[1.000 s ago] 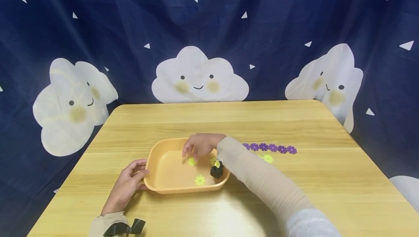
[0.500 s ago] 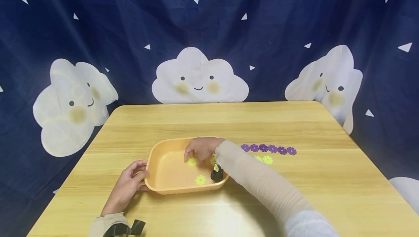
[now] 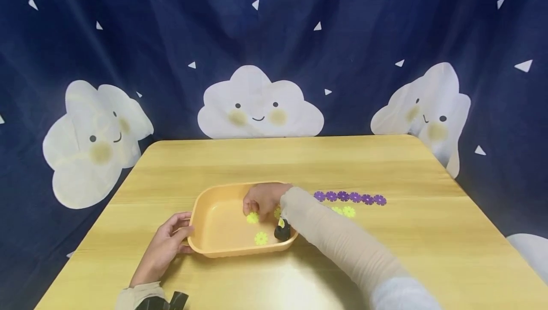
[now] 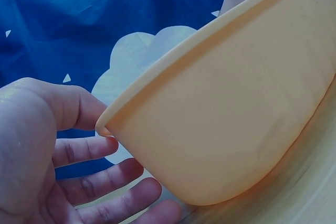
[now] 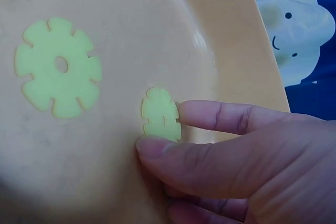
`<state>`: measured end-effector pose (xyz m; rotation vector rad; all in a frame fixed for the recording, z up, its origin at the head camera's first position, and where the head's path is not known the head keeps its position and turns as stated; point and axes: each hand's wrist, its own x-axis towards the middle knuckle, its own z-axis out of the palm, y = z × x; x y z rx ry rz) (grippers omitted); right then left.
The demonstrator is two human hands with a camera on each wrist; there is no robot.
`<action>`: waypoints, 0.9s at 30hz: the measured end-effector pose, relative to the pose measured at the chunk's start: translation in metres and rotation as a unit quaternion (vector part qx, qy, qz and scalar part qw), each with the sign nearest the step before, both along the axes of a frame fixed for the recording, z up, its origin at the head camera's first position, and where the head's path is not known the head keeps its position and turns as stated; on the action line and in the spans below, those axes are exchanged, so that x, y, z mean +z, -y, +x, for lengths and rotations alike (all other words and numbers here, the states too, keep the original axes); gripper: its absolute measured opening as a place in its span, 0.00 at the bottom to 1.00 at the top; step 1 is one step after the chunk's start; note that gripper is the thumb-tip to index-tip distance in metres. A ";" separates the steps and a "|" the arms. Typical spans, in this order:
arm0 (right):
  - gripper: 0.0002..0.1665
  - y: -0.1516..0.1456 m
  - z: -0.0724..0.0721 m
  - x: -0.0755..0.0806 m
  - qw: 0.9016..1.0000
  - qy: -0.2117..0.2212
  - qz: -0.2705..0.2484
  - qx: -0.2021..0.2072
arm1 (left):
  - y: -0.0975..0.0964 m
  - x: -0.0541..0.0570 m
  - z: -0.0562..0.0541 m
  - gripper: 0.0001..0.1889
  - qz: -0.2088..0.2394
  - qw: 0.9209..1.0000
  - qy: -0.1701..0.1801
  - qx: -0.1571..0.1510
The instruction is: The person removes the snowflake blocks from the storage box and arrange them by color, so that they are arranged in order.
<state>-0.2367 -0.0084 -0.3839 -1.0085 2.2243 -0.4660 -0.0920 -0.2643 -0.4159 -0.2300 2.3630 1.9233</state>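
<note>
My left hand (image 3: 164,246) holds the left rim of an orange plastic tray (image 3: 220,227). In the left wrist view the thumb lies at the rim and the fingertips touch the outer wall. Inside the tray, my right hand (image 3: 266,197) pinches a yellow flower-shaped plastic disc (image 5: 160,113) between thumb and index finger. That disc looks tilted up from the tray floor in the right wrist view. Another yellow disc (image 5: 59,66), with a hole in its centre, lies flat beside it. In the head view a further yellow disc (image 3: 277,212) is partly hidden by the right hand.
Right of the tray, several purple flower-shaped discs (image 3: 343,196) form a row on the wooden table (image 3: 385,253). Yellow discs (image 3: 348,211) lie just in front of them, partly behind the right sleeve. A black object (image 3: 282,230) sits by the right wrist, over the tray.
My right hand has lowered into the tray and its fingers have come together on a yellow disc. My left hand keeps its hold on the tray rim.
</note>
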 end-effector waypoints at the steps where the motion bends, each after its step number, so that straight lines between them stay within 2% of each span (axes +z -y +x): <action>1: 0.24 0.000 0.001 -0.001 1.000 -0.001 0.002 0.002 | 0.000 0.000 0.001 0.21 -0.002 1.000 0.003 0.001; 7: 0.20 0.002 0.000 -0.003 1.000 -0.024 0.005 0.010 | 0.000 -0.001 0.002 0.21 0.003 1.000 -0.007 0.000; 13: 0.21 0.001 -0.001 -0.004 1.000 -0.022 0.004 0.002 | -0.001 0.000 0.002 0.22 0.009 1.000 -0.002 0.002; 22: 0.18 0.001 0.000 -0.005 0.999 0.035 -0.029 -0.003 | 0.000 -0.001 0.002 0.21 -0.003 1.000 0.001 0.000; 27: 0.19 0.001 0.000 0.001 0.999 0.031 -0.036 0.013 | 0.000 -0.001 0.001 0.21 -0.003 1.000 0.001 -0.003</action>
